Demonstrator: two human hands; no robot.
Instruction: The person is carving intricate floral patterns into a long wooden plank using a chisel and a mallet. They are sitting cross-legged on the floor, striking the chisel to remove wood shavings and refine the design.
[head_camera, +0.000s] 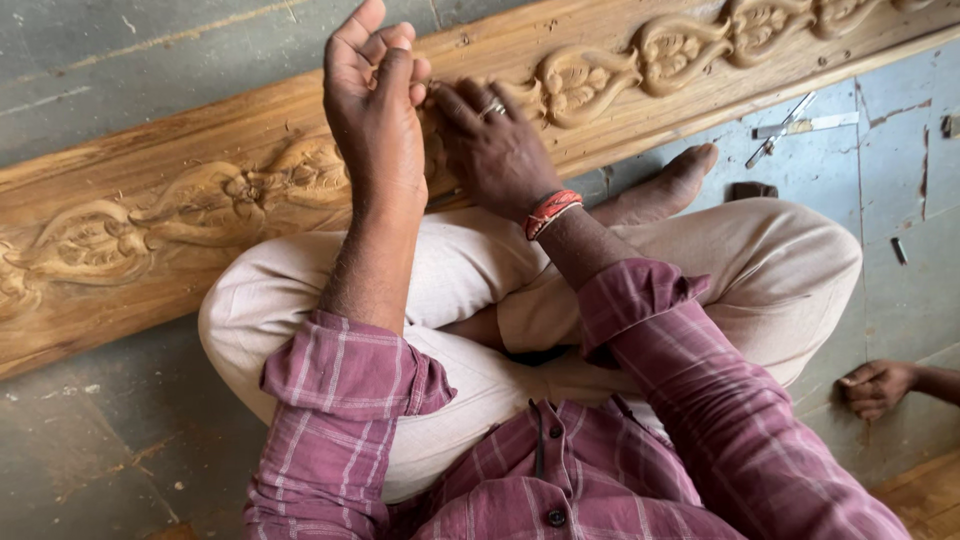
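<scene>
A long carved wooden plank is laid on the grey stone floor, running from the near left to the far right, with a row of leaf-and-scroll motifs cut into its face. The plank is faced by a person seated cross-legged in pale trousers and a plum checked shirt, one bare foot being set against the plank's near edge.

The left hand is raised upright over the carving, its fingers curled loosely together at the top; whether anything is gripped in it cannot be told. The right hand is laid palm down on the carved band just to the right of the left hand and touching it, fingers bent against the wood. A ring is worn on one finger and a red thread band on the wrist. Whether a tool is held beneath it is hidden.

Slim metal tools are seen lying on the floor at the far right, beyond the knee. Another person's hand is rested on the floor at the right edge.
</scene>
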